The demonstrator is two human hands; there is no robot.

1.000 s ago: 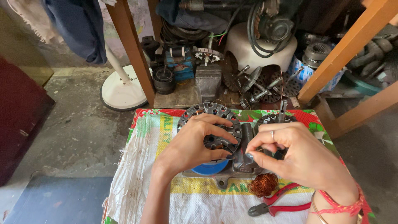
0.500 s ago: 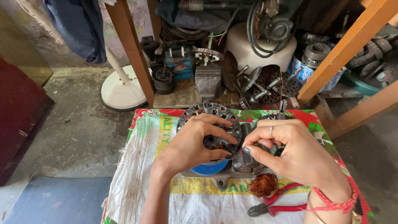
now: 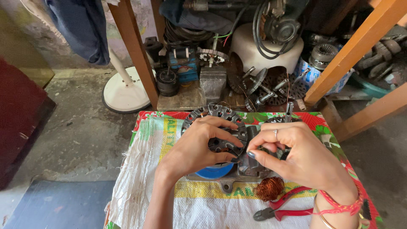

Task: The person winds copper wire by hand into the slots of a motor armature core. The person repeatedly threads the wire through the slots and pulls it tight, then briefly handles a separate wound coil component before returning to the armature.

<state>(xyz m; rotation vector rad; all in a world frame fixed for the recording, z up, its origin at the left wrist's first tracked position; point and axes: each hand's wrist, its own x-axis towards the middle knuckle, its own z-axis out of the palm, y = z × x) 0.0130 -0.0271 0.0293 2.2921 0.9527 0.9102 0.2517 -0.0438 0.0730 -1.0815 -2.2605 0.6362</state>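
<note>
Far left: I see a dark red panel (image 3: 19, 123) at about 9 o'clock from the hands, standing on the concrete floor (image 3: 80, 131).
Upper left: a blue cloth (image 3: 82, 25) hangs at 11 o'clock, and a round white fan base (image 3: 123, 93) sits on the floor below it.
Worktop: the worktop (image 3: 144, 178) is covered by a printed woven sack, with a frayed edge on its left side.
Left hand: my left hand (image 3: 195, 150) lies over the stator ring (image 3: 220, 123), fingers curled and spread across its slotted metal face, fingertips touching it.
Stator ring: it is a dark round toothed core at the middle of the worktop, resting on a grey metal housing (image 3: 229, 180); a blue round part (image 3: 214, 171) shows beneath my left palm.
Right hand: my right hand (image 3: 296, 157) sits just to the right, thumb and forefinger pinched together at the ring's 3 o'clock edge; I cannot tell what thin piece they grip.
Lower right: a wad of copper wire (image 3: 270, 188) lies at 5 o'clock from the ring, touching red-handled pliers (image 3: 284, 208).
Beyond the worktop: at 12 o'clock I see a pile of motor parts (image 3: 254, 80) between orange wooden legs (image 3: 352, 55).
</note>
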